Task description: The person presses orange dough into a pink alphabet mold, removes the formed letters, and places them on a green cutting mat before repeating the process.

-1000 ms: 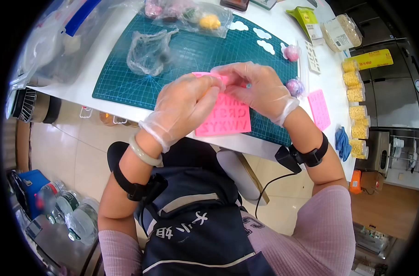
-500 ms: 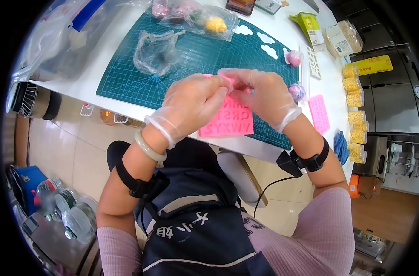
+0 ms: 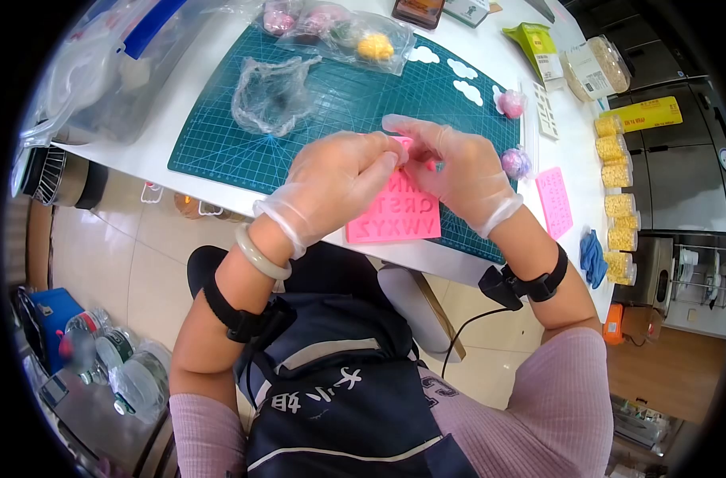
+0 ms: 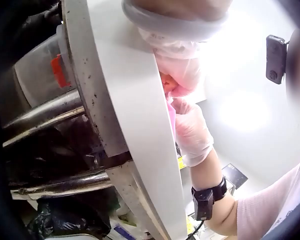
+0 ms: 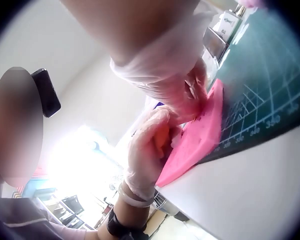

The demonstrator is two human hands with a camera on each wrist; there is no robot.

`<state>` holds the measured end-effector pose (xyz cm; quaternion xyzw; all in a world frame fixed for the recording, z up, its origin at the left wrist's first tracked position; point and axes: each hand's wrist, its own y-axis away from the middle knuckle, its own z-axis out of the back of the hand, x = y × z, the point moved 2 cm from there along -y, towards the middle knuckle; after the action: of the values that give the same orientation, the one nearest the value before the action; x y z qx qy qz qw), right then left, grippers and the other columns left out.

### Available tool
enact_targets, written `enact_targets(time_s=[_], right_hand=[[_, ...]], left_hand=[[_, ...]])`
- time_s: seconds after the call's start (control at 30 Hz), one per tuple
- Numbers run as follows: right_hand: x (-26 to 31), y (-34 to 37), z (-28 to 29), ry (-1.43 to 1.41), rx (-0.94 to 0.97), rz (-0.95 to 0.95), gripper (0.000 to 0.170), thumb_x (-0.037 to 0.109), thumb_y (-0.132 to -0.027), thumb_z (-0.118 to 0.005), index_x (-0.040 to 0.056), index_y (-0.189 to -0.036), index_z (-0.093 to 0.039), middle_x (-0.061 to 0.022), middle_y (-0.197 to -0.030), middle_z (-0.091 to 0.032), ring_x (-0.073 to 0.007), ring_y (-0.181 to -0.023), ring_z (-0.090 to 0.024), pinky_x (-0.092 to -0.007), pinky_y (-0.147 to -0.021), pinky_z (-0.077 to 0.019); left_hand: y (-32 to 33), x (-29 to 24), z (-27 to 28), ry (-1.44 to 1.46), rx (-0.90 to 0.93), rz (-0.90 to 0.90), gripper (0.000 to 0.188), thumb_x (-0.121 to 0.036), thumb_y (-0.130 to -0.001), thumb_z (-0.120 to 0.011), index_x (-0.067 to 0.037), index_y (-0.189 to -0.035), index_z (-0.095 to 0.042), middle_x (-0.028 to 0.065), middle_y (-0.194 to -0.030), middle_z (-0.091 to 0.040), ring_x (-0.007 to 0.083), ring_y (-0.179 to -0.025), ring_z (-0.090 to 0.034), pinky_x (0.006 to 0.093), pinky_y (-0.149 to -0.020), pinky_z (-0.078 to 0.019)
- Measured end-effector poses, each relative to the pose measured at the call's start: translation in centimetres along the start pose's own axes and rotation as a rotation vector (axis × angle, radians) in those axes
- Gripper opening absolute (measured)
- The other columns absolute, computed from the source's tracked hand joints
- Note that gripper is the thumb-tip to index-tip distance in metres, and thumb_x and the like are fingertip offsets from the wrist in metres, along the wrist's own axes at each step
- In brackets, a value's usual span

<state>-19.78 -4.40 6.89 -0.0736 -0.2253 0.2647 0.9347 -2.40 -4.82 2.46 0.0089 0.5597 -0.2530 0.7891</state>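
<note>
A pink letter mould (image 3: 395,219) lies tilted at the near edge of the green cutting mat (image 3: 219,143), its cut-out letters facing up. My gloved left hand (image 3: 339,179) is curled over the mould's left side, thumb and finger pinched together near its far end. An orange lump (image 5: 161,139) shows in the left palm in the right wrist view. The gloved right hand (image 3: 463,171) holds the mould's far right part, thumb and fingers bent around it, fingertips close to the left ones. What lies between the fingertips is hidden.
Crumpled clear film (image 3: 271,95), white cloud shapes (image 3: 466,92) and a bag of coloured lumps (image 3: 371,44) lie on the mat. At right are wrapped balls (image 3: 514,162), a second pink mould (image 3: 553,201), a blue cloth (image 3: 592,259) and several jars (image 3: 618,205).
The mould and both hands sit slightly further right and lower in the head view. The right index finger now stands straighter and further from the left fingertips.
</note>
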Motion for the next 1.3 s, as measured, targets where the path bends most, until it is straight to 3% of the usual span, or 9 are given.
enact_targets(time_s=[0.43,0.57,0.63,0.67,0.8,0.9,1.0,1.23,1.3], right_hand=[[-1.1,-1.0,-0.9,0.218,-0.056,0.034,0.03,0.011,-0.076,-0.066,0.0133,-0.106,-0.067,-0.0089,-0.082,-0.069,-0.0255,-0.073,-0.067,-0.0369,-0.064,-0.0532],[-3.6,-0.7,1.7,-0.083,-0.163,-0.318,0.034,0.008,-0.077,-0.066,0.01,-0.111,-0.068,-0.0084,-0.083,-0.068,-0.0206,-0.077,-0.066,-0.0316,-0.074,-0.0533],[-4.5,-0.1,2.0,-0.207,0.02,-0.516,0.034,0.009,-0.077,-0.068,0.0084,-0.111,-0.068,-0.009,-0.088,-0.068,-0.0204,-0.08,-0.066,-0.0303,-0.077,-0.0528],[-4.8,0.2,1.7,-0.238,0.063,-0.539,0.032,0.009,-0.082,-0.069,0.006,-0.114,-0.067,-0.0053,-0.09,-0.066,-0.0101,-0.084,-0.06,-0.0244,-0.076,-0.0496],[-2.4,-0.3,2.0,-0.078,0.005,-0.335,0.026,0.012,-0.082,-0.072,0.0021,-0.106,-0.07,-0.0076,-0.096,-0.068,-0.0114,-0.084,-0.061,-0.0243,-0.074,-0.0497],[-3.4,-1.4,0.6,-0.437,0.273,-0.587,0.024,0.016,-0.08,-0.076,-0.0002,-0.097,-0.069,-0.0067,-0.086,-0.066,-0.0109,-0.077,-0.059,-0.0245,-0.069,-0.0483],[-3.0,-2.7,0.7,-0.349,0.422,-0.569,0.027,0.02,-0.077,-0.08,-0.0004,-0.088,-0.065,-0.0034,-0.075,-0.06,-0.0098,-0.071,-0.054,-0.0249,-0.062,-0.0447],[-3.1,-4.1,0.3,-0.158,0.553,-0.481,0.034,0.022,-0.073,-0.083,0.001,-0.086,-0.06,-0.0002,-0.072,-0.053,-0.009,-0.068,-0.048,-0.0249,-0.059,-0.0405],[-3.3,-4.6,0.5,-0.215,0.676,-0.482,0.046,0.032,-0.068,-0.085,0.0004,-0.095,-0.066,-0.0074,-0.081,-0.061,-0.018,-0.077,-0.058,-0.0289,-0.071,-0.0477]], left_hand=[[0.2,-0.9,-1.1,-0.417,-0.095,-0.235,0.016,-0.02,-0.086,-0.058,-0.009,-0.091,-0.068,0.0133,-0.079,-0.067,0.0329,-0.074,-0.064,0.0458,-0.064,-0.0516],[0.3,-0.2,-0.9,-0.388,-0.093,-0.201,0.013,-0.013,-0.086,-0.059,-0.008,-0.094,-0.068,0.0117,-0.083,-0.068,0.0312,-0.077,-0.064,0.0413,-0.068,-0.0519],[0.4,-0.3,-0.8,-0.367,-0.055,-0.155,0.014,-0.013,-0.087,-0.058,-0.007,-0.095,-0.068,0.0122,-0.086,-0.068,0.0312,-0.079,-0.064,0.0407,-0.07,-0.0519],[0.3,-0.4,-0.6,-0.356,-0.035,-0.108,0.015,-0.013,-0.088,-0.057,-0.007,-0.095,-0.068,0.0127,-0.088,-0.068,0.0313,-0.081,-0.064,0.0401,-0.072,-0.0518],[0.6,-0.4,-0.2,-0.366,-0.001,-0.16,0.02,-0.022,-0.089,-0.056,-0.011,-0.098,-0.069,0.0169,-0.084,-0.066,0.0333,-0.081,-0.064,0.0448,-0.073,-0.0517],[0.8,0.5,0.7,-0.04,-0.049,-0.121,0.021,-0.018,-0.092,-0.053,-0.006,-0.103,-0.068,0.0155,-0.09,-0.069,0.026,-0.081,-0.067,0.0371,-0.075,-0.0529],[1.2,0.3,2.1,0.563,-0.167,0.153,0.026,-0.014,-0.097,-0.047,0.005,-0.104,-0.063,0.0069,-0.095,-0.069,0.0077,-0.082,-0.06,0.0221,-0.075,-0.0493],[1.4,0.4,2.1,0.522,-0.18,0.135,0.025,-0.012,-0.096,-0.047,0.005,-0.104,-0.064,0.0075,-0.094,-0.069,0.008,-0.081,-0.06,0.0229,-0.074,-0.0503],[1.4,0.2,2.1,0.55,-0.183,0.161,0.024,-0.011,-0.096,-0.047,0.004,-0.104,-0.064,0.0074,-0.094,-0.069,0.0078,-0.081,-0.06,0.0228,-0.074,-0.0498]])
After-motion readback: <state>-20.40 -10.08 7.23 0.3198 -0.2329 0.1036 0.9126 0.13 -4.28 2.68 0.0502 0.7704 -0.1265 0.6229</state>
